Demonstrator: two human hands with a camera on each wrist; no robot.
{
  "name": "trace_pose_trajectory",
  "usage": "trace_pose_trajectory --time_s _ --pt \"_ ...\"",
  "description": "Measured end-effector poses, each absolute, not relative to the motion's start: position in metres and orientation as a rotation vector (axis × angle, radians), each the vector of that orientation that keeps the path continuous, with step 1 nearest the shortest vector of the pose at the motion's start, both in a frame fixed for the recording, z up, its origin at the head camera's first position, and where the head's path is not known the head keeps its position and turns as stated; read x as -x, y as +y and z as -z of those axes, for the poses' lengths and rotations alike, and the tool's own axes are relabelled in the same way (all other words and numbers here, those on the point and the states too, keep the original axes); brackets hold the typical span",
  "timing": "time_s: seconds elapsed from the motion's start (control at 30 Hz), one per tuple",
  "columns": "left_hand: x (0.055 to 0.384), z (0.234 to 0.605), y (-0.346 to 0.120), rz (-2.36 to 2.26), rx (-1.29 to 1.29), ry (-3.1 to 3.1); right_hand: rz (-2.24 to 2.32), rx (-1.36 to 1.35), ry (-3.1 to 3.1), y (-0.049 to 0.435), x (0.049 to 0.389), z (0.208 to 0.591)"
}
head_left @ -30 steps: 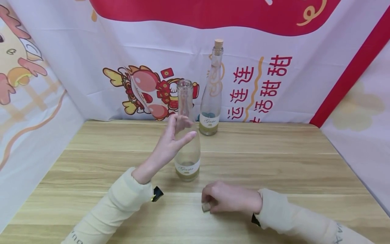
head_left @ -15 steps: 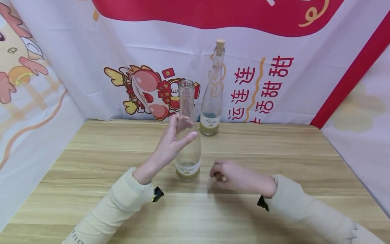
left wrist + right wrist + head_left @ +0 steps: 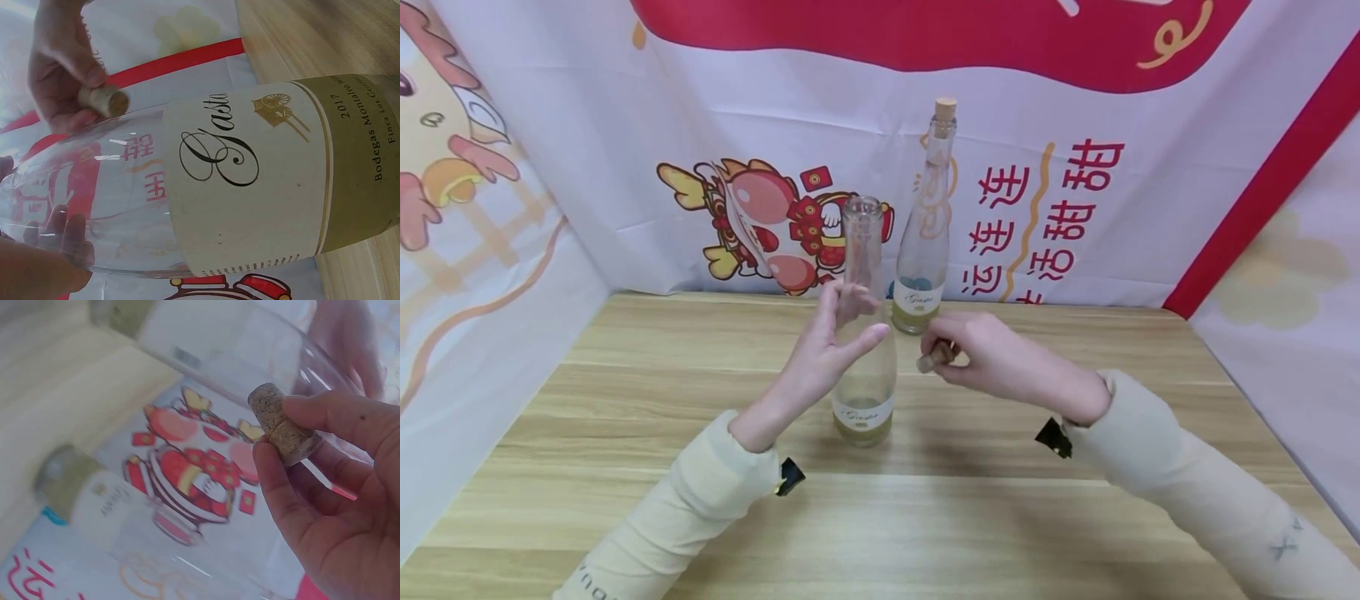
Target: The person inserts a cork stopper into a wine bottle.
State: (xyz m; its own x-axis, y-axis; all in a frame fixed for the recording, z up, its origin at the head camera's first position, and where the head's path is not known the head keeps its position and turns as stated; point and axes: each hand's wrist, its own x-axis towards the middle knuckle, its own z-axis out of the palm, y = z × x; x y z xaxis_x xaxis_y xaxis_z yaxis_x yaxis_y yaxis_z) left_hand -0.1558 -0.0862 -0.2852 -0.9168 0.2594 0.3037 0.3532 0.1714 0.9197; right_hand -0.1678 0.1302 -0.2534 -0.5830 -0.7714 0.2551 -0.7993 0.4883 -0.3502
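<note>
A clear glass wine bottle (image 3: 862, 417) stands upright and uncorked on the wooden table. My left hand (image 3: 812, 362) holds it around its upper body; in the left wrist view the fingers (image 3: 70, 240) show through the glass. To the right of this bottle, my right hand (image 3: 1000, 358) pinches a cork (image 3: 284, 425) between thumb and fingertips, raised off the table. The cork's end faces the bottle in the left wrist view, just beyond the glass. Script lettering marks the bottle's white and gold label (image 3: 250, 169).
Behind, near the back edge of the table (image 3: 700, 500), a second clear bottle (image 3: 917, 302) stands with a cork (image 3: 945, 110) in its mouth. A printed cloth (image 3: 790, 92) hangs right behind it, and more cloth walls the sides.
My right hand has lifted the cork from low near the table and carried it away from me, toward the back. My left hand and both bottles stay put.
</note>
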Motion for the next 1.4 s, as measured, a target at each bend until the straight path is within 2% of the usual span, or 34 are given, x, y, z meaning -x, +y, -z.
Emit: trace_pose_trajectory --time_s 0.33,0.8,1.1,1.4 --pt "0.157 0.285 -0.085 1.889 0.627 -2.33 -0.655 -1.244 -2.643 0.125 0.177 0.214" --pt "0.158 0.285 -0.086 1.882 0.618 -2.346 -0.83 -1.191 -2.474 0.119 0.183 0.158" --pt "0.157 0.285 -0.087 1.884 0.63 -2.346 -1.074 -1.095 -2.248 0.106 0.179 0.146" --pt "0.157 0.286 -0.087 1.867 0.647 -2.344 -1.237 -1.177 -1.996 0.086 0.179 0.146"
